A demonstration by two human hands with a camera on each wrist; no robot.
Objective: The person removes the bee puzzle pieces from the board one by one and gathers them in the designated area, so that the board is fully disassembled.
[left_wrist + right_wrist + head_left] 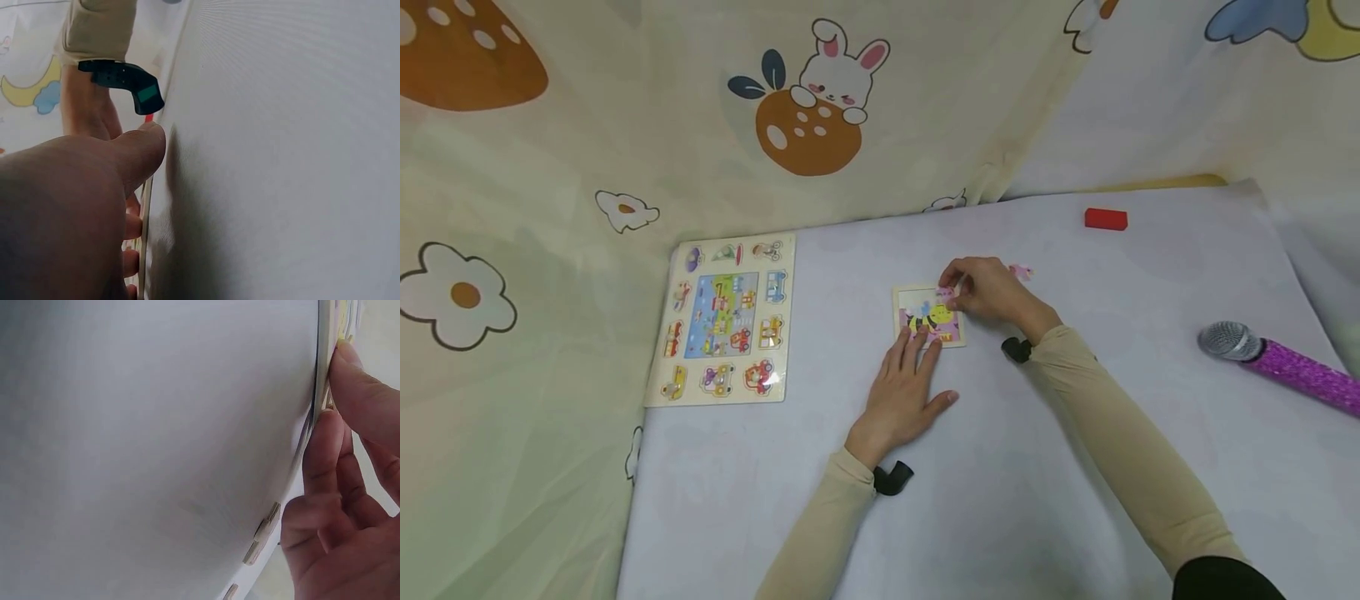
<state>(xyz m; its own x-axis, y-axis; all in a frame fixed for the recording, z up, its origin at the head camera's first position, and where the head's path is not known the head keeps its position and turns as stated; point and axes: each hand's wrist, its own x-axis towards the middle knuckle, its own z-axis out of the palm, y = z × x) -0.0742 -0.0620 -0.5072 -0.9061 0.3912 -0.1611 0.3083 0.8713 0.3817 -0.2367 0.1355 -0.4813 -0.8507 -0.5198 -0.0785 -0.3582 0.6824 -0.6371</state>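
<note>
A small square jigsaw puzzle board (917, 297) lies mid-table, with a yellow-and-black bee on pink assembled in its lower part. My left hand (901, 398) lies flat, its straight fingertips on the board's lower edge and its thumb out to the side. At the upper right corner, my right hand (988, 287) pinches a pink puzzle piece (944, 293) between thumb and fingers. In the right wrist view, the thumb (362, 394) and index finger meet at the board's rim. A loose pink puzzle piece (1021, 272) lies just beyond the right hand.
At the left of the table lies a larger wooden picture puzzle (790, 333) with vehicle shapes. A red block (1106, 219) sits near the back edge. To the right is a microphone (1292, 367) with a glittery purple handle. A patterned cloth (700, 150) hangs behind.
</note>
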